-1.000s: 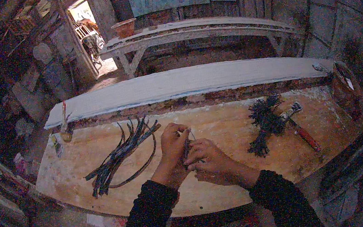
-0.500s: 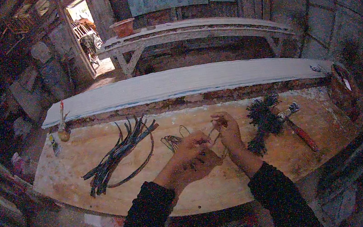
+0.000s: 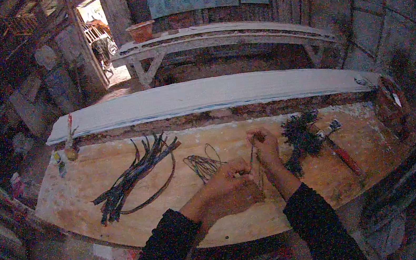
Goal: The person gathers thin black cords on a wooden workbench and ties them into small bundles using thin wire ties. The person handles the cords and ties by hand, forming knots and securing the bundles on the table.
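Observation:
My left hand [image 3: 228, 186] is closed around the near end of a thin strand [image 3: 252, 158] over a wooden board [image 3: 125, 224]. My right hand [image 3: 263, 142] pinches the far end of the same strand, a little farther out, so it stretches between both hands. Just left of my hands lies a small tangle of thin wire [image 3: 202, 164]. A dark bundle of short strands [image 3: 299, 138] rests right of my right hand.
A pile of long dark strips [image 3: 135, 176] lies on the board's left part. A red-handled tool [image 3: 343, 151] sits at the right. A long pale plank [image 3: 213, 94] runs along the far edge, with a workbench [image 3: 221, 35] behind it.
My right hand moved away from the left, up and toward the dark bundle, drawing the strand out. The wire tangle is now uncovered on the board.

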{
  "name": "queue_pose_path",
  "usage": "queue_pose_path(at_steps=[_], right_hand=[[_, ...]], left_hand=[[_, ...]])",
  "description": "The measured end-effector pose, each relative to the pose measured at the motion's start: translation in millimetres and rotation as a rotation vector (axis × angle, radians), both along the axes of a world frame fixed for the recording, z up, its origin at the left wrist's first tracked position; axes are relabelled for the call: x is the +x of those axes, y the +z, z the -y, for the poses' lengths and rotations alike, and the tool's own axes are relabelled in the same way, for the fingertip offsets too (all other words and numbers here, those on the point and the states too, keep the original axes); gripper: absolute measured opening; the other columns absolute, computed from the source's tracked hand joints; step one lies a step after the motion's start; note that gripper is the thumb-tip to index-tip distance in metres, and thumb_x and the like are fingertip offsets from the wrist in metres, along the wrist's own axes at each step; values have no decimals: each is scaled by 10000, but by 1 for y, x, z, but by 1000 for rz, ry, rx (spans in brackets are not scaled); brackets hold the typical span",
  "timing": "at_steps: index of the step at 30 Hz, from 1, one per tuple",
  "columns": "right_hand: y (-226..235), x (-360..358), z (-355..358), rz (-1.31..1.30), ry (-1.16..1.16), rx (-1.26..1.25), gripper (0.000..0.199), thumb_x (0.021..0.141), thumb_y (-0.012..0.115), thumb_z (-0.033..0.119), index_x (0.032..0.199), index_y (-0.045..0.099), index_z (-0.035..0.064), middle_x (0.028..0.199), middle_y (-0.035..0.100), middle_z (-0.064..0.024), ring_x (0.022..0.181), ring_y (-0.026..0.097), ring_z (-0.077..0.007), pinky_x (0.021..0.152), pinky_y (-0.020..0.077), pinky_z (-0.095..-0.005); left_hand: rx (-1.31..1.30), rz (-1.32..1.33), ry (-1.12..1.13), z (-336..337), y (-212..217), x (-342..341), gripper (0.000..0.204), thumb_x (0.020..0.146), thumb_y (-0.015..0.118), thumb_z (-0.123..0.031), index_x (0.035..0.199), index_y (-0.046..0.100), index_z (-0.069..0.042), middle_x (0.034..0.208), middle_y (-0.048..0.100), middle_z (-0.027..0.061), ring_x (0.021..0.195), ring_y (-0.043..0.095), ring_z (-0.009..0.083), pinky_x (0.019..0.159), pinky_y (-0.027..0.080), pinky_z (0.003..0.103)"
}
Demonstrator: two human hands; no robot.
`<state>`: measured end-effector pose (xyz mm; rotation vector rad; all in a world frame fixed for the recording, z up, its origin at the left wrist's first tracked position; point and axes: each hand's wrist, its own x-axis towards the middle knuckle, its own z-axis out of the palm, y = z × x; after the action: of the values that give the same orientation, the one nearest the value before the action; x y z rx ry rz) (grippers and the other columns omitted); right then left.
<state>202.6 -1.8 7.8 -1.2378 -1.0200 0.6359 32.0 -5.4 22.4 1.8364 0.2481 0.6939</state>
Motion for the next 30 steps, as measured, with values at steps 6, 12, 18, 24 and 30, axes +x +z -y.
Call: queue_pose_path(at_steps=[6,12,18,24,30], right_hand=[[5,8,0,145,-61,52,145,772,701,159,846,617,67,825,590,-12,786,561,-153,756,426,-287],[35,-28,31,-52,437,-374,165,800,675,190,868,563,88,770,561,-10,665,533,-117,551,450,-257],[67,-53,62,-172,751,-462,188,828,648,253,907,567,103,956,529,11,740,532,-114,540,492,-282],[70,-47,65,-194,796,-390,156,810,666,212,883,581,104,1029,506,7,832,526,-123,554,513,-291],[61,-54,62,-109,846,-312,153,781,685,174,728,574,84,978,522,-22,886,524,-159,753,482,-343]], left_hand=[[41,-117,631,-30,21,-30,178,777,703,-201,825,678,-32,778,565,20,797,530,134,705,430,282],[-206,133,943,-54,15,-52,146,733,730,-151,754,663,-23,750,569,40,711,533,139,653,434,284],[-228,171,940,-75,-11,-55,116,731,718,-114,752,632,-39,766,555,47,664,520,150,592,433,291],[-565,281,855,-24,44,-36,131,756,681,-77,806,567,-38,723,565,67,620,567,186,515,487,340],[-671,300,822,-16,44,-33,105,782,641,-37,794,540,-61,748,483,34,568,503,144,454,453,300]])
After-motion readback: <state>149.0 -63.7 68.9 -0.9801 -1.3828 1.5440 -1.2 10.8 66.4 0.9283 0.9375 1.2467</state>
